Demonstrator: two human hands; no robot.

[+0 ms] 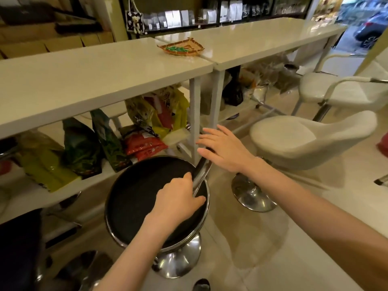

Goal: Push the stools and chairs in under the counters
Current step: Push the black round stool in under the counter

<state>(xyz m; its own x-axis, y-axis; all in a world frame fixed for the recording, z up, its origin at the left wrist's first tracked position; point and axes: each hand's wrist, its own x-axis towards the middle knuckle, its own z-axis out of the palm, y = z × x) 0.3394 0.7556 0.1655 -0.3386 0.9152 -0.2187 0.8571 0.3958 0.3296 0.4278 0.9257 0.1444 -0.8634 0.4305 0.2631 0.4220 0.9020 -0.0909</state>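
A black round stool (pixel 138 198) with a chrome rim and chrome pedestal stands in front of the left white counter (pixel 84 74). My left hand (pixel 178 200) rests on the seat's right side, fingers wrapped around its curved chrome backrest bar (pixel 202 166). My right hand (pixel 224 148) hovers open above the top of that bar, fingers spread, close to the counter leg (pixel 194 114). A white upholstered stool (pixel 304 139) on a chrome base stands to the right, out from the right counter (pixel 262 36). A white armchair (pixel 340 89) sits further right.
Colourful bags (pixel 159 116) fill the low shelf under the left counter. A woven tray (pixel 181 48) lies where the two counters meet. Another black stool (pixel 19 248) is at the lower left edge. Pale tiled floor spreads to the right.
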